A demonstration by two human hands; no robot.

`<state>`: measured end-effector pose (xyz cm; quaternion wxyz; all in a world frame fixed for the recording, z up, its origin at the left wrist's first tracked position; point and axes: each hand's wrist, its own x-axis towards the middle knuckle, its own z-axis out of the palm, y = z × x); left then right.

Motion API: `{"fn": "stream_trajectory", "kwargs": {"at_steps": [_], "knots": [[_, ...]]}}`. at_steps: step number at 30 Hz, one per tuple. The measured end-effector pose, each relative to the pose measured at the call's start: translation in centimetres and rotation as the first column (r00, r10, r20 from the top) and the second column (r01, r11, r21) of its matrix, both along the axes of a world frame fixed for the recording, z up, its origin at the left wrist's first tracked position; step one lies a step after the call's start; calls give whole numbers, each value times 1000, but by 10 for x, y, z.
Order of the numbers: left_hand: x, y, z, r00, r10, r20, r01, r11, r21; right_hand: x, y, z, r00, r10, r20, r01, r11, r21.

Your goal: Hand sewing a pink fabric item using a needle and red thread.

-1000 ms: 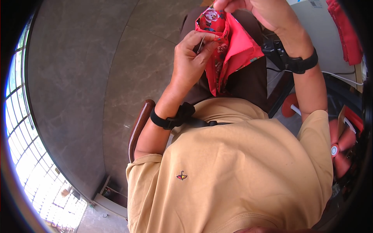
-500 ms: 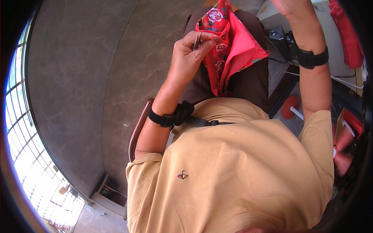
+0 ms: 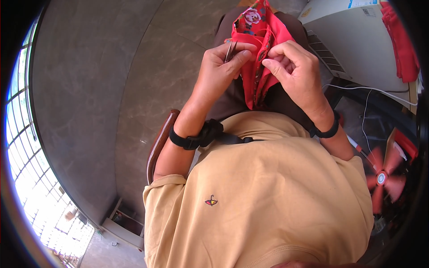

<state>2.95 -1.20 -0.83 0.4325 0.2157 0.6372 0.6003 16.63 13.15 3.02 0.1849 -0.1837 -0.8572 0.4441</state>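
Observation:
A piece of red floral cloth (image 3: 251, 18) lies folded over my lap, its plain pinkish-red side showing at the right. Between thumb and forefinger, my left hand (image 3: 219, 67) pinches the cloth near its middle. Dark pointed metal snips (image 3: 230, 51) stick up out of that same hand, their lower part hidden by the fingers. My right hand (image 3: 297, 71) is at the right side of the fold, fingers curled and thumb close to the forefinger. Its fingertips meet the patterned edge; whatever they pinch is too small to make out.
A pale box-like cabinet (image 3: 357, 40) stands at the far right, with red cloth (image 3: 399, 44) hanging beside it. Below it are a white cable (image 3: 371, 89) and a red-bladed fan (image 3: 381, 178). A chair armrest (image 3: 161, 143) runs by my left elbow.
My right hand has come down from the upper right to the cloth. The left hand keeps its pinch and the snips, while the cloth's right side has folded inward.

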Motion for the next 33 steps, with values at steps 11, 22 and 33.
{"fn": "stream_trajectory", "kwargs": {"at_steps": [11,22,33], "knots": [[8,1,8,979,-69,-192,71,997,7,-3,1,-13,999,-41,16,41,998,-45],[34,-7,18,987,-148,55,148,989,3,18,-1,2,999,36,9,-36,999,25],[30,11,16,925,-88,369,91,996,9,26,-10,1,987,162,-13,-159,978,132]]}}
